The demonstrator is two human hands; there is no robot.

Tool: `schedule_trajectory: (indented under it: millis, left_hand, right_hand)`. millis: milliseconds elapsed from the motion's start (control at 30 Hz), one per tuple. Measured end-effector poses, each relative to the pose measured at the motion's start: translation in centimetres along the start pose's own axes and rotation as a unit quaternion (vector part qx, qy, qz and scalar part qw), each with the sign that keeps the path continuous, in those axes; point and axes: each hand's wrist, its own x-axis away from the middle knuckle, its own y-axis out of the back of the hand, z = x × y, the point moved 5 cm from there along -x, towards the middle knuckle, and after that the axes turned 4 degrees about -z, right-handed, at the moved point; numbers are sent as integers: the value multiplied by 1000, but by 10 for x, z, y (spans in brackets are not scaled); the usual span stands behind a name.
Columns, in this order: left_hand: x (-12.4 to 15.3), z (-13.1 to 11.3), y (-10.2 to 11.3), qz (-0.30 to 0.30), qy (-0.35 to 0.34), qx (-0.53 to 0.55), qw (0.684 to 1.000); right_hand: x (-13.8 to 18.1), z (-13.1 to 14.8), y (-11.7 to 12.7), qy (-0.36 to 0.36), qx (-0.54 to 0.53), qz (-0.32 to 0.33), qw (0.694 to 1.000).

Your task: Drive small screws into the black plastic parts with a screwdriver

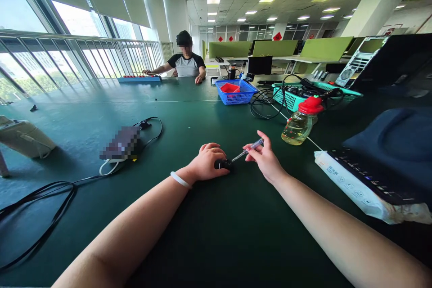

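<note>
Just ahead of me on the dark green tabletop, my left hand is closed around a small black object. Most of that object is covered by my fingers, so its kind cannot be made out. My right hand grips a screwdriver by its clear handle, between thumb and fingers. The shaft slants down to the left, and its tip meets the black object, or comes very close to it.
To the right stand a bottle with a red cap, a long white package and a dark blue bag. Farther off are a blue basket and a teal basket of cables. Black cables lie left. A person sits opposite.
</note>
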Motion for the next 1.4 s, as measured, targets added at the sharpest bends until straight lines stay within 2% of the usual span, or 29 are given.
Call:
schedule_trajectory:
  millis: [367, 1033, 1400]
  left_hand:
    - [0, -1, 0, 10, 5, 3, 1000]
    - [0, -1, -1, 16, -8, 9, 1000]
    - [1, -1, -2, 10, -12, 9, 1000]
  right_hand:
    - [-8, 0, 8, -31, -60, 19, 998]
    - [-9, -5, 10, -21, -68, -10, 997]
    - [-7, -3, 9, -37, -54, 5, 998]
